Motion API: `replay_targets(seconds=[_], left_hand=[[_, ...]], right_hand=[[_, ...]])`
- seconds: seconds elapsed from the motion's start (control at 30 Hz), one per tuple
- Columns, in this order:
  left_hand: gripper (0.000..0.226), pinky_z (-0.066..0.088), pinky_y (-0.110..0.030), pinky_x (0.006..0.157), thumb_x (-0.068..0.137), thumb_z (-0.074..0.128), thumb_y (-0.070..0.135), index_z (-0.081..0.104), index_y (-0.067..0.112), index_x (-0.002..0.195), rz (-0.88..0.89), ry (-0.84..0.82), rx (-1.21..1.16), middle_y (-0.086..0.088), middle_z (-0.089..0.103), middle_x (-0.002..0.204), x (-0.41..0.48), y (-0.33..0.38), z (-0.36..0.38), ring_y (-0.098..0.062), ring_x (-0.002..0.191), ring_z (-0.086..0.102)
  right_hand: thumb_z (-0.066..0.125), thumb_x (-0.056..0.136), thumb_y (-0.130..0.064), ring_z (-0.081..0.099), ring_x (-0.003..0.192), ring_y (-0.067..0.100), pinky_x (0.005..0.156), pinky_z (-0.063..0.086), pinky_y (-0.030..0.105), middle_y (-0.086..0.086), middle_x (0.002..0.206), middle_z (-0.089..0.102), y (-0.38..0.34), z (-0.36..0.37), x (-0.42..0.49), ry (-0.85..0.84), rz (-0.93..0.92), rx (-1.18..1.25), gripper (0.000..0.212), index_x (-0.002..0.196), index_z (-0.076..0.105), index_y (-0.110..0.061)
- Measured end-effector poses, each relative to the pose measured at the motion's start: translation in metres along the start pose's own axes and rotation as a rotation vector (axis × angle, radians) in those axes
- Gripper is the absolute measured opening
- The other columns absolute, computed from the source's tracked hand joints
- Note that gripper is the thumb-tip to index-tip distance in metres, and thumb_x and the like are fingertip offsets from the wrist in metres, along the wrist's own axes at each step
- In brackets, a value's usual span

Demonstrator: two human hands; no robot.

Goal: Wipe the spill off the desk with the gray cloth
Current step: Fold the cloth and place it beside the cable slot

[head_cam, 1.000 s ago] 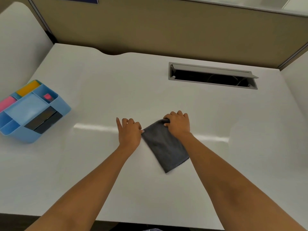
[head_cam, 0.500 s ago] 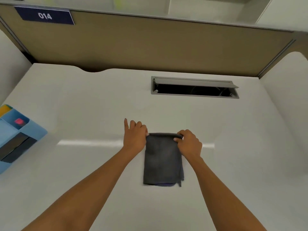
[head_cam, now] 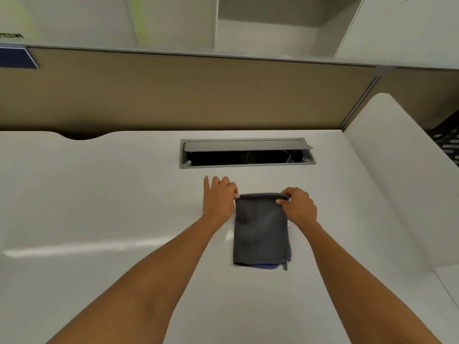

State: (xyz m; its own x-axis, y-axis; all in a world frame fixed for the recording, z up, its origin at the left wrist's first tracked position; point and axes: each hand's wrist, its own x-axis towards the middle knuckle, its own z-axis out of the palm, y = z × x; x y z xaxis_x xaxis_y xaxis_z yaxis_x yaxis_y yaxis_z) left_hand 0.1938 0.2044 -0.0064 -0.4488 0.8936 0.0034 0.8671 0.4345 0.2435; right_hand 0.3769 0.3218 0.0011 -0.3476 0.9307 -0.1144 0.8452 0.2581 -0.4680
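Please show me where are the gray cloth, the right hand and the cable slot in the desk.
gray cloth [head_cam: 260, 232]: head view, middle of its folded top face.
right hand [head_cam: 299, 207]: head view, back of hand.
cable slot [head_cam: 246, 158]: head view, dark opening.

Folded gray cloth [head_cam: 262, 229] lies flat on the white desk [head_cam: 99, 207]; far edge lifted.

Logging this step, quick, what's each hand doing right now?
Left hand: pinching the far left corner of the gray cloth.
Right hand: fingers closed on the cloth's far right corner.
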Motion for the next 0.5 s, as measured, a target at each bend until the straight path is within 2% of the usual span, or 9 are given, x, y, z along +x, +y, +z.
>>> replay_targets(seconds=[0.23,0.37,0.5], left_hand=[[0.020,0.017,-0.047,0.117,0.094,0.055,0.030,0.062,0.024,0.113,-0.052,0.093,-0.065,-0.004,0.057,0.129,0.054,0.032,0.013,-0.026,0.126,0.044],[0.015,0.030,-0.045,0.110,0.093,0.058,0.027,0.065,0.022,0.105,-0.065,0.175,-0.079,-0.004,0.061,0.114,0.085,0.049,0.013,-0.027,0.112,0.049],[0.016,0.035,-0.044,0.102,0.095,0.054,0.031,0.068,0.022,0.099,-0.090,0.204,-0.154,-0.003,0.061,0.110,0.110,0.061,0.013,-0.027,0.108,0.050]], right_hand=[[0.067,0.088,-0.022,0.060,0.080,0.024,0.072,0.047,0.033,0.010,0.100,0.069,0.000,-0.024,0.061,0.034,0.028,-0.020,0.015,0.101,0.067,-0.015],[0.064,0.091,-0.021,0.064,0.095,0.032,0.083,0.050,0.039,0.013,0.114,0.063,-0.003,-0.032,0.085,0.114,0.014,0.001,0.022,0.110,0.065,-0.011],[0.059,0.094,-0.020,0.062,0.099,0.031,0.087,0.049,0.040,0.011,0.119,0.057,-0.002,-0.036,0.102,0.145,0.018,0.007,0.021,0.112,0.061,-0.009]])
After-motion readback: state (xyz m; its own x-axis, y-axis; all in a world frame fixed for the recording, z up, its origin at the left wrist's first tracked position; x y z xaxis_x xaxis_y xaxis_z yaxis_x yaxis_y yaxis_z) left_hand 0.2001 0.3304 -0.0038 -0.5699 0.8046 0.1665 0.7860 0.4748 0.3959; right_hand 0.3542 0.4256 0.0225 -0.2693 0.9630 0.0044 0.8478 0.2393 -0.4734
